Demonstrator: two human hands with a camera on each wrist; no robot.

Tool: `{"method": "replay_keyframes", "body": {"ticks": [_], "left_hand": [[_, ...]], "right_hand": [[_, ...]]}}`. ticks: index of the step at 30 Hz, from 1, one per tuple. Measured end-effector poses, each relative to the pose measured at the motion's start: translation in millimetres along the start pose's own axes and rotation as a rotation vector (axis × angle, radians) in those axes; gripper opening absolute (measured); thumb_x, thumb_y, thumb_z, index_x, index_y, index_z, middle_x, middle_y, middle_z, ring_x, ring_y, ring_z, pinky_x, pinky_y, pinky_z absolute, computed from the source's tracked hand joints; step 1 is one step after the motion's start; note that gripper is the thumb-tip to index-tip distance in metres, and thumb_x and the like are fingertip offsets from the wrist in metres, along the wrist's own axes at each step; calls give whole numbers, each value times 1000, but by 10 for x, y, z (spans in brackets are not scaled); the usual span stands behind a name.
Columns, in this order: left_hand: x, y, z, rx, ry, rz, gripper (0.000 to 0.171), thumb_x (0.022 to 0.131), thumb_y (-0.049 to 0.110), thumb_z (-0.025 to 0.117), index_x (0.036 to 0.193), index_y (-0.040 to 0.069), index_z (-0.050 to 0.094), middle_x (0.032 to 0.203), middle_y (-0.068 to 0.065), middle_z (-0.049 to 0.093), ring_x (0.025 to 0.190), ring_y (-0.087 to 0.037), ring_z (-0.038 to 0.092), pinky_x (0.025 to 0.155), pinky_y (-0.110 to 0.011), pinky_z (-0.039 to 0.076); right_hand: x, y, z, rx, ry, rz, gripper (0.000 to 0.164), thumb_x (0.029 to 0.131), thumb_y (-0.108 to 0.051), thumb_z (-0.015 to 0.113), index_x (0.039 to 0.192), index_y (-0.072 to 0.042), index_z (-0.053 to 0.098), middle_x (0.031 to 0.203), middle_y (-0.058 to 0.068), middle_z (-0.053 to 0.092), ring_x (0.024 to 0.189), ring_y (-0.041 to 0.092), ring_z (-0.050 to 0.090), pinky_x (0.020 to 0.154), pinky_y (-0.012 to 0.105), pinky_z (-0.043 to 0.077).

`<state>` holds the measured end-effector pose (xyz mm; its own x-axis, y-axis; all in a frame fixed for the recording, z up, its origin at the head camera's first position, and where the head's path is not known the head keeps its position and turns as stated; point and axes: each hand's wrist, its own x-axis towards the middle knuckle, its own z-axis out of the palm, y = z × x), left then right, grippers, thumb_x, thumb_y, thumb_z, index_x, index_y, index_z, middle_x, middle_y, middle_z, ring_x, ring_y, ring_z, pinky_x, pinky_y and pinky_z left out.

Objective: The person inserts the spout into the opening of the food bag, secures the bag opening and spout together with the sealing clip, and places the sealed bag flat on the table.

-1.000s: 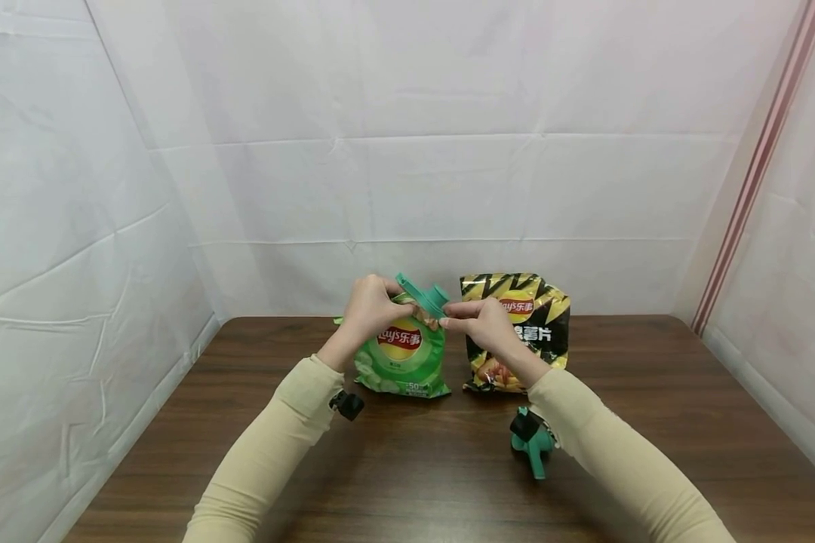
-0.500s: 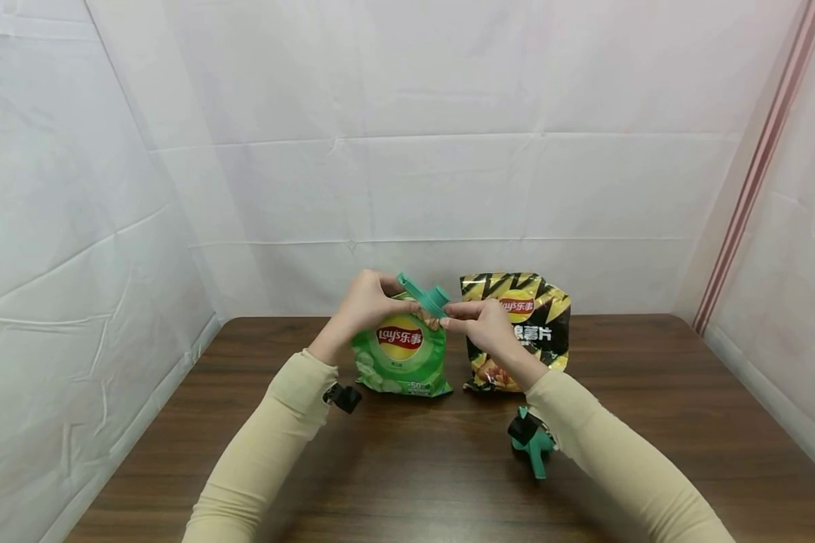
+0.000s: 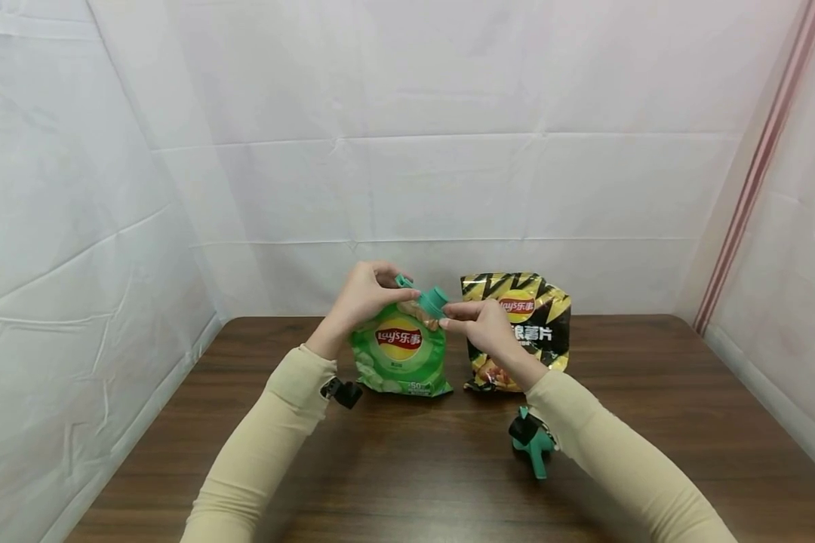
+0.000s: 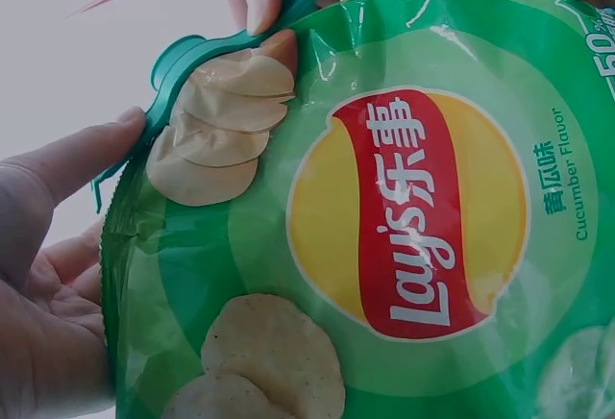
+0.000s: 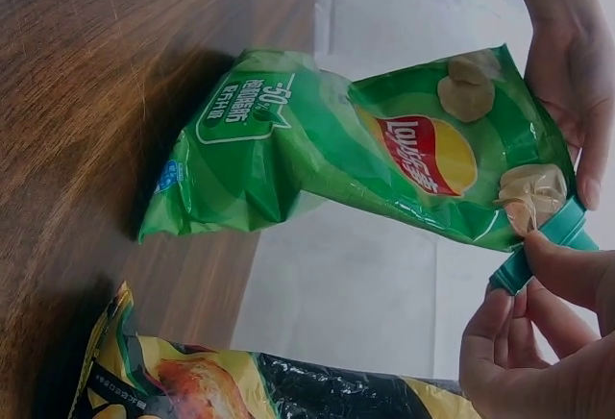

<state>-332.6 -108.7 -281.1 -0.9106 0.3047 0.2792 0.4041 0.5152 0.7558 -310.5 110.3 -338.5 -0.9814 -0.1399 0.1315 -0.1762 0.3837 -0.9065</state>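
Observation:
A green chip bag (image 3: 407,369) with a red and yellow label stands on the table. A teal bag clip with a round spout cap (image 3: 435,300) lies slanted along its top edge, as the left wrist view also shows the clip (image 4: 173,78) there. My left hand (image 3: 369,292) pinches the clip's left end at the bag's corner, thumb in front and other fingers behind the bag. At the clip's other end, my right hand (image 3: 478,320) pinches it between thumb and fingers, also close up in the right wrist view, where the clip (image 5: 517,270) crosses the bag's corner.
A black and yellow chip bag (image 3: 550,347) stands just right of the green one, partly behind my right hand. A second teal clip (image 3: 535,451) lies on the brown table (image 3: 407,467) near my right wrist. White cloth (image 3: 435,188) hangs behind and at both sides.
My left hand has risen slightly, and its thumb has moved up from the bag's front onto the clip's left part. My right hand stays nearly still on the clip.

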Motion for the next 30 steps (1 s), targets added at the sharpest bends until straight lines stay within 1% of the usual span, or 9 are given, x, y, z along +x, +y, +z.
{"method": "replay_keyframes", "body": {"ticks": [6,9,13,16,19,22,24,28,30], "left_hand": [[-5,-4,6,-27,16,8,33,80,29,77,102,6,73,87,-8,73,77,-20,66,68,-33,54],[-3,-9,3,-44,29,9,32,79,29,78,101,5,73,86,-9,73,76,-20,67,67,-33,54],[-1,-21,5,-45,50,18,28,78,29,79,97,8,75,86,-9,73,77,-19,68,67,-33,54],[1,-39,12,-50,63,22,27,78,28,79,97,8,75,87,-10,74,77,-19,68,68,-33,55],[-5,-43,20,-49,78,19,26,78,27,79,95,8,76,86,-9,74,76,-18,69,67,-32,55],[-16,-32,25,-41,90,22,26,77,27,80,94,7,76,84,-9,74,75,-17,69,66,-31,55],[-19,-24,26,-38,94,26,25,77,26,80,93,7,76,84,-9,74,75,-17,69,65,-31,55],[-18,-22,27,-40,97,31,23,77,24,80,92,7,76,84,-9,74,75,-18,69,65,-31,55],[-18,-26,26,-37,98,34,22,77,23,80,91,7,76,84,-9,74,74,-18,69,65,-31,55]], "right_hand": [[-2,-4,3,2,-10,-25,33,86,-22,71,116,-9,69,117,11,67,105,26,62,86,39,53],[-15,-19,5,-16,-12,-50,32,86,-23,71,115,-9,69,111,12,68,101,26,63,82,38,53],[-4,-24,21,-7,-42,-75,35,86,-29,71,115,-9,67,112,12,66,104,26,62,85,40,52],[27,-15,54,36,-74,-77,39,85,-37,70,114,-12,66,115,9,65,109,25,61,89,42,50],[53,-9,106,73,-77,-91,40,84,-41,70,114,-14,66,112,8,67,106,23,62,87,40,51],[40,-55,155,98,-44,-90,40,86,-35,70,116,-11,65,112,11,67,105,25,63,87,40,50],[45,-63,183,121,-33,-72,41,86,-33,70,119,-10,64,114,11,67,109,26,62,90,42,49],[79,-40,220,176,-40,-25,43,87,-34,69,122,-11,62,119,11,64,116,27,58,96,47,46],[83,-47,229,183,-47,-15,41,88,-33,68,122,-11,63,119,11,64,117,27,57,95,46,46]]}}
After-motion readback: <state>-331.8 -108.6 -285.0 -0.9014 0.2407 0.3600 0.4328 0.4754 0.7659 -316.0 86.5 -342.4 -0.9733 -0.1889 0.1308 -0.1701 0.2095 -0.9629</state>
